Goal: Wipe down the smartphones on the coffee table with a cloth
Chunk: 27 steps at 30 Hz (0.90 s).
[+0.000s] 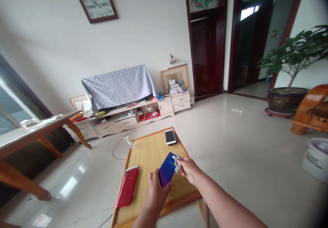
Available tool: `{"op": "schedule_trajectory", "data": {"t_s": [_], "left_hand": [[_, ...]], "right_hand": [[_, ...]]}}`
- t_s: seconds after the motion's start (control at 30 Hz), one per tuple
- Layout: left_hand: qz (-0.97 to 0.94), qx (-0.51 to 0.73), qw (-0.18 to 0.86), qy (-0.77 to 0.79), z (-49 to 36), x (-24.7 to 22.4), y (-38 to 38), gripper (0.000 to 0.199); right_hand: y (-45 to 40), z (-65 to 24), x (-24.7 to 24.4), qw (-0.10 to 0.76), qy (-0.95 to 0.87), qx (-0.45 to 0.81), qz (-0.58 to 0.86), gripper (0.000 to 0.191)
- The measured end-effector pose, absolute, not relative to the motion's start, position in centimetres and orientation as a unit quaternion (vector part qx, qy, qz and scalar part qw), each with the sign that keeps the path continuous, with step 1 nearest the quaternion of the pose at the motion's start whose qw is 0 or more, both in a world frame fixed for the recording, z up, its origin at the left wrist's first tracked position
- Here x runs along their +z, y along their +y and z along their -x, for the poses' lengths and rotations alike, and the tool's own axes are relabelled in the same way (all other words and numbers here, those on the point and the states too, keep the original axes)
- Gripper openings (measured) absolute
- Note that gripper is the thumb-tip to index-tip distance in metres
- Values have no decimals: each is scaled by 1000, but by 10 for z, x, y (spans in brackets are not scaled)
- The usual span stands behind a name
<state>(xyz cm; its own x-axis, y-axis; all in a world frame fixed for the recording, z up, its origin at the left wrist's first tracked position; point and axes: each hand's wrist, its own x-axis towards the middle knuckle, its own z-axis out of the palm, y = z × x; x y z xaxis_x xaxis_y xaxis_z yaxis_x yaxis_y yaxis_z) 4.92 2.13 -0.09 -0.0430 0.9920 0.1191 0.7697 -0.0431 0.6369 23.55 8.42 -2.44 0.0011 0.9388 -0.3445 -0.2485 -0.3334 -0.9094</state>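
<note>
My left hand (157,190) grips the lower end of a blue-purple smartphone (167,170), tilted with its back facing up above the small wooden table (148,153). Pinched in my right hand (189,169) is a crumpled grey cloth (177,163), which lies against the phone's upper right edge. To the left, a red smartphone (128,188) rests partly over a white phone (134,168). A white smartphone with a dark screen (169,137) lies at the table's far right corner. At the far left corner stands a small clear pump bottle (130,142).
Behind the table is a low white cabinet (128,122) with a cloth-covered television (120,84) on it. A larger wooden table (58,118) stands left. On the right are a potted plant (288,98), a wooden chair (310,108) and a white bucket (316,158). A cable (115,151) trails across the floor.
</note>
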Motion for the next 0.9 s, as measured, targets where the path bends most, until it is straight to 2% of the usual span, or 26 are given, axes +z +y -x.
{"op": "schedule_trajectory", "data": {"t_s": [0.1, 0.23, 0.37, 0.43, 0.5, 0.6, 0.77, 0.9], "left_hand": [[-677, 221, 159, 684, -49, 4, 19, 65], [-685, 172, 144, 693, -45, 7, 19, 58], [-687, 140, 144, 698, -40, -1, 21, 59], [-698, 131, 138, 691, -38, -3, 21, 60], [-711, 121, 128, 681, -36, -3, 22, 61], [-724, 109, 113, 672, -32, -1, 22, 64], [-737, 107, 105, 659, -23, -6, 23, 64], [-736, 105, 106, 660, -17, -13, 23, 80]], "right_hand": [[82, -234, -28, 457, -360, 596, 552, 11], [79, -234, -26, 452, -414, 523, 592, 11], [75, -238, -18, 469, -476, 424, 611, 6], [70, -237, -14, 473, -520, 370, 607, 11], [62, -232, -11, 456, -590, 300, 595, 18], [50, -221, -9, 404, -683, 204, 574, 17], [43, -207, -12, 366, -707, 193, 573, 22], [50, -208, -19, 363, -671, 227, 605, 23]]}}
